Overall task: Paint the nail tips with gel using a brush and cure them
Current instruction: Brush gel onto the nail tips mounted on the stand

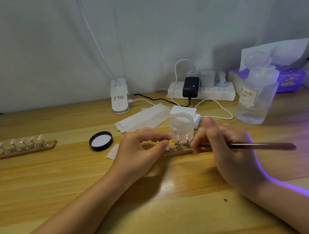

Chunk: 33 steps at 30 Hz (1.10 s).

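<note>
Both forearms rest on the table (160,221). Left hand (140,152) pinches a nail tip (169,136) on its small stand, just above the wooden holder (180,152). Right hand (227,147), right of the holder, has its grip closed around a brush (263,145). Jar (181,125) just behind the holder, black lid (101,141) to its left, second holder of tips (27,146) far left, bottle (256,94) behind right.

A: How many wooden holders are on the bench?
B: Two: the left holder (27,149) and the near holder (180,152).
A: And nail tips?
B: Five on the left holder; on the near one I can count only two.
A: Other things?
B: One jar (182,127), one black lid (101,141), one brush (261,146), one bottle (256,94).
</note>
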{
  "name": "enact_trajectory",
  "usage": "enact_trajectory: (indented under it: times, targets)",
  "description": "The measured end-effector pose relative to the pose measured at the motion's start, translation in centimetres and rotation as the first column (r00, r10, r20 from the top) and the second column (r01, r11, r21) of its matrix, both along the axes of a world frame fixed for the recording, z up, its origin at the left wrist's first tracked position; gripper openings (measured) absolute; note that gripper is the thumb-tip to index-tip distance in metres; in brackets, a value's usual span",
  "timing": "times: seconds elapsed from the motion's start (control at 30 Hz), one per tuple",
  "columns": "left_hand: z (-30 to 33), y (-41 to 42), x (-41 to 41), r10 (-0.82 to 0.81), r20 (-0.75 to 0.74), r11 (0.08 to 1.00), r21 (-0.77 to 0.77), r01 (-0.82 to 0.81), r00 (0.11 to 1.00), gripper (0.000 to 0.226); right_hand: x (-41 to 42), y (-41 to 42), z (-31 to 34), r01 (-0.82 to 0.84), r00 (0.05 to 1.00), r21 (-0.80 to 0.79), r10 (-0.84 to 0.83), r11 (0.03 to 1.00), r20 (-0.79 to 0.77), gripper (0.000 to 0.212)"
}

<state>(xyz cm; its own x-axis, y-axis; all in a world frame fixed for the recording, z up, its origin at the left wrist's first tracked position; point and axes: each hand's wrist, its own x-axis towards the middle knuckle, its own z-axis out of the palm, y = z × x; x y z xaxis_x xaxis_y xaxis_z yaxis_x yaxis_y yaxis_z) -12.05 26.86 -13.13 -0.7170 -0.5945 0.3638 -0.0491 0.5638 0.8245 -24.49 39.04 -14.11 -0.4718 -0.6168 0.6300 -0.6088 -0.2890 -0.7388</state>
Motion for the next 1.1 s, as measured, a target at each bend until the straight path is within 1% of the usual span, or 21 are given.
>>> enact_trajectory:
  times: [0.07, 0.13, 0.2, 0.23, 0.27, 0.33, 0.4, 0.43, 0.47, 0.53, 0.57, 0.63, 0.7, 0.73, 0.77, 0.83, 0.87, 0.93, 1.0, 1.03, 1.1]
  targets:
    - [0.02, 0.02, 0.0, -0.001, 0.003, 1.0, -0.004, 0.001, 1.0, 0.018, 0.06, -0.1, 0.15, 0.055, 0.994, 0.022, -0.053, 0.998, -0.1, 0.036]
    - [0.02, 0.0, 0.01, -0.003, 0.005, 1.0, -0.012, 0.003, 1.0, 0.017, 0.03, -0.22, 0.26, 0.064, 0.989, 0.049, -0.057, 0.997, -0.134, 0.035]
    - [0.04, 0.01, 0.01, -0.001, 0.003, 1.0, -0.014, 0.002, 1.0, 0.017, 0.05, -0.11, 0.23, 0.035, 0.998, 0.044, -0.033, 0.998, -0.052, 0.043]
    - [0.06, 0.02, 0.01, -0.001, 0.004, 1.0, -0.018, 0.001, 1.0, 0.017, 0.08, -0.01, 0.21, 0.022, 1.0, 0.031, -0.022, 0.999, -0.001, 0.045]
    - [0.08, 0.03, 0.01, -0.002, 0.005, 1.0, -0.023, 0.002, 1.0, 0.017, 0.12, 0.06, 0.23, 0.018, 1.0, 0.013, -0.018, 1.0, 0.017, 0.046]
    - [0.1, 0.06, 0.01, -0.007, 0.002, 0.999, -0.034, 0.007, 1.0, 0.018, 0.12, -0.01, 0.27, 0.05, 0.997, 0.009, -0.049, 0.999, -0.052, 0.041]
    - [0.07, 0.01, -0.01, -0.01, 0.007, 0.999, -0.043, 0.01, 1.0, 0.017, 0.11, -0.19, 0.39, 0.062, 0.99, 0.039, -0.056, 0.997, -0.13, 0.036]
    - [0.06, -0.01, -0.02, -0.01, 0.012, 0.999, -0.043, 0.011, 1.0, 0.017, 0.03, -0.25, 0.29, 0.05, 0.991, 0.047, -0.044, 0.998, -0.124, 0.036]
    - [0.05, -0.01, -0.01, -0.011, 0.015, 0.999, -0.044, 0.012, 1.0, 0.018, -0.01, -0.24, 0.19, 0.024, 0.997, 0.041, -0.02, 0.999, -0.076, 0.038]
    - [0.07, 0.03, -0.03, -0.014, 0.018, 0.999, -0.049, 0.014, 1.0, 0.017, 0.0, -0.12, 0.09, -0.049, 0.996, -0.005, 0.05, 0.999, 0.078, 0.044]
    - [0.09, 0.03, -0.02, -0.012, 0.018, 0.999, -0.05, 0.013, 1.0, 0.017, 0.01, -0.06, 0.06, -0.063, 0.993, -0.029, 0.066, 0.998, 0.098, 0.044]
    - [0.09, 0.02, -0.02, -0.008, 0.017, 0.999, -0.054, 0.009, 1.0, 0.017, -0.02, -0.08, 0.0, -0.031, 0.999, -0.027, 0.031, 0.999, 0.017, 0.041]
    - [0.05, -0.03, -0.05, -0.007, 0.022, 0.998, -0.065, 0.008, 1.0, 0.016, -0.02, -0.21, 0.13, -0.002, 0.998, 0.016, 0.003, 1.0, -0.058, 0.036]
    - [0.02, -0.05, -0.07, -0.007, 0.022, 0.998, -0.069, 0.008, 1.0, 0.017, -0.07, -0.23, 0.09, -0.011, 0.998, 0.024, 0.012, 1.0, -0.061, 0.036]
    - [0.01, -0.05, -0.08, -0.008, 0.02, 0.998, -0.068, 0.009, 1.0, 0.017, -0.1, -0.21, -0.02, -0.031, 0.999, 0.017, 0.031, 0.999, -0.027, 0.038]
    - [-0.03, -0.07, -0.09, -0.012, 0.016, 0.998, -0.064, 0.013, 1.0, 0.019, -0.06, -0.07, -0.1, -0.076, 0.993, -0.027, 0.078, 0.997, 0.091, 0.044]
    - [-0.06, -0.1, -0.1, -0.013, 0.015, 0.998, -0.064, 0.014, 1.0, 0.019, -0.07, 0.01, -0.09, -0.08, 0.991, -0.049, 0.085, 0.996, 0.105, 0.044]
    - [-0.13, -0.17, -0.14, -0.016, 0.01, 0.998, -0.065, 0.017, 1.0, 0.018, -0.07, -0.01, -0.07, -0.047, 0.999, -0.052, 0.048, 0.998, 0.021, 0.042]
    - [-0.15, -0.21, -0.14, -0.018, -0.003, 0.998, -0.065, 0.018, 1.0, 0.019, 0.0, -0.18, 0.11, -0.02, 0.998, -0.008, 0.019, 1.0, -0.059, 0.038]
    - [-0.15, -0.21, -0.13, -0.018, -0.012, 0.998, -0.061, 0.018, 1.0, 0.02, -0.02, -0.19, 0.09, -0.031, 0.998, 0.005, 0.031, 1.0, -0.061, 0.037]
    - [-0.11, -0.15, -0.13, -0.02, -0.029, 0.998, -0.055, 0.019, 0.999, 0.022, 0.01, -0.06, -0.03, -0.084, 0.996, -0.003, 0.085, 0.996, 0.021, 0.041]
